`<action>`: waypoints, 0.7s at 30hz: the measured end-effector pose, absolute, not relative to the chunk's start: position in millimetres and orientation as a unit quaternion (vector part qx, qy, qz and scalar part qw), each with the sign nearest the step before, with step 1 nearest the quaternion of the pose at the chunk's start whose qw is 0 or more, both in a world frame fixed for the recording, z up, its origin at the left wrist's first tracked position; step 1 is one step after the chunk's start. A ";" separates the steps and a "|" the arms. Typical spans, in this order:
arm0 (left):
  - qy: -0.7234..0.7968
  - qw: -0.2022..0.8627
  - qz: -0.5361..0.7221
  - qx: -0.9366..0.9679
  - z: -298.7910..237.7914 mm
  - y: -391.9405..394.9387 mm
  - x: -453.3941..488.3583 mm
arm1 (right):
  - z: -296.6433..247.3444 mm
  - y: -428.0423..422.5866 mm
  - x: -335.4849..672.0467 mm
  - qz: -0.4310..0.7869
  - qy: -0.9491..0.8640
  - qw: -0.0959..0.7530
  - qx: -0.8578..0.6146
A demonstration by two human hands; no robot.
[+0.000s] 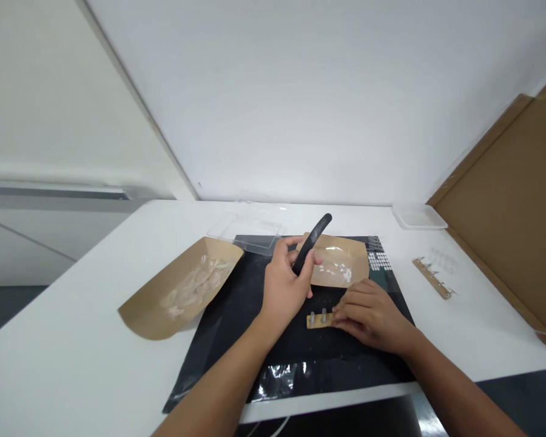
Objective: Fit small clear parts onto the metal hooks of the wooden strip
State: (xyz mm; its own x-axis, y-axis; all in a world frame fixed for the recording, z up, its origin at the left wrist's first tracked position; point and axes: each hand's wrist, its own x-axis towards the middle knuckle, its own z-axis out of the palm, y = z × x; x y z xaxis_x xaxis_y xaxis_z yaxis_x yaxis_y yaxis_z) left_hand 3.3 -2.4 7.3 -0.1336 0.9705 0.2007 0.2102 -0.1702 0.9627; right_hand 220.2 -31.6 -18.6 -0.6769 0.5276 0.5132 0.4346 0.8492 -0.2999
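My left hand point(284, 285) is closed round a black tool handle point(312, 241) that sticks up and away from me over the black mat point(236, 321). My right hand point(368, 312) lies on the mat with its fingers pressed down on the right end of a small brown strip point(317, 320) that carries two short grey pegs. Just beyond both hands lies a brown paper pouch point(341, 261) with small white pieces showing through its clear window.
A larger brown pouch point(182, 288) with clear pieces lies at the left, half on the white table point(73, 340). A clear plastic lid point(248, 233) sits behind the mat, a clear tray point(418, 215) at the back right, another peg strip point(433, 278) at the right, and a cardboard panel point(509, 200) stands along the right edge.
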 end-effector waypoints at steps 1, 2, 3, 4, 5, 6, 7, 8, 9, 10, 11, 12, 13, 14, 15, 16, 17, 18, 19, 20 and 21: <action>0.533 0.364 0.539 0.541 7.3 -2.5 3.8 | -18.0 -31.8 220.4 0.080 -0.912 0.304 -0.265; 0.529 0.368 0.553 0.528 7.4 -2.6 4.3 | -17.7 -32.0 220.5 0.083 -0.911 0.305 -0.266; 0.525 0.368 0.568 0.516 7.5 -2.5 4.5 | -17.5 -32.1 220.6 0.083 -0.910 0.308 -0.265; 0.522 0.365 0.581 0.507 7.7 -2.4 4.6 | -17.6 -32.1 220.7 0.081 -0.909 0.311 -0.264; 0.519 0.360 0.591 0.501 7.8 -2.2 4.6 | -17.7 -31.9 220.7 0.078 -0.909 0.315 -0.262; 0.517 0.357 0.598 0.498 7.9 -1.9 4.4 | -17.9 -31.6 220.7 0.076 -0.909 0.318 -0.259; 0.516 0.356 0.601 0.497 7.7 -1.6 4.2 | -18.0 -31.2 220.7 0.077 -0.909 0.319 -0.255; 0.515 0.356 0.601 0.496 7.5 -1.4 4.1 | -18.0 -30.8 220.6 0.081 -0.910 0.319 -0.252; 0.514 0.358 0.601 0.497 7.0 -1.2 4.0 | -17.9 -30.4 220.4 0.086 -0.911 0.317 -0.251; 0.512 0.360 0.600 0.499 6.4 -1.0 3.9 | -17.8 -30.1 220.3 0.092 -0.911 0.314 -0.251; 0.510 0.361 0.598 0.501 5.8 -0.9 3.9 | -17.5 -29.8 220.2 0.099 -0.911 0.311 -0.252; 0.508 0.362 0.597 0.504 5.2 -0.9 3.9 | -17.2 -29.7 220.1 0.105 -0.911 0.309 -0.252; 0.506 0.363 0.596 0.507 4.7 -0.8 3.9 | -16.8 -29.5 220.0 0.111 -0.910 0.309 -0.253; 0.504 0.363 0.595 0.509 4.4 -0.8 3.9 | -16.4 -29.5 220.1 0.118 -0.908 0.311 -0.255; 0.503 0.363 0.595 0.510 4.2 -0.6 3.8 | -16.0 -29.5 220.2 0.126 -0.905 0.314 -0.257; 0.503 0.363 0.595 0.510 4.0 -0.4 3.6 | -15.5 -29.6 220.4 0.134 -0.902 0.319 -0.258; 0.503 0.362 0.595 0.511 3.9 0.0 3.4 | -15.1 -29.6 220.7 0.142 -0.899 0.323 -0.260; 0.504 0.362 0.595 0.511 3.7 0.4 3.2 | -14.6 -29.6 221.0 0.150 -0.895 0.328 -0.262; 0.505 0.361 0.594 0.512 3.5 0.8 3.0 | -14.1 -29.6 221.3 0.158 -0.891 0.332 -0.265; 0.506 0.360 0.593 0.513 3.1 1.3 2.7 | -13.7 -29.5 221.7 0.165 -0.887 0.337 -0.268; 0.507 0.359 0.591 0.515 2.6 1.7 2.4 | -13.3 -29.3 221.9 0.169 -0.883 0.345 -0.270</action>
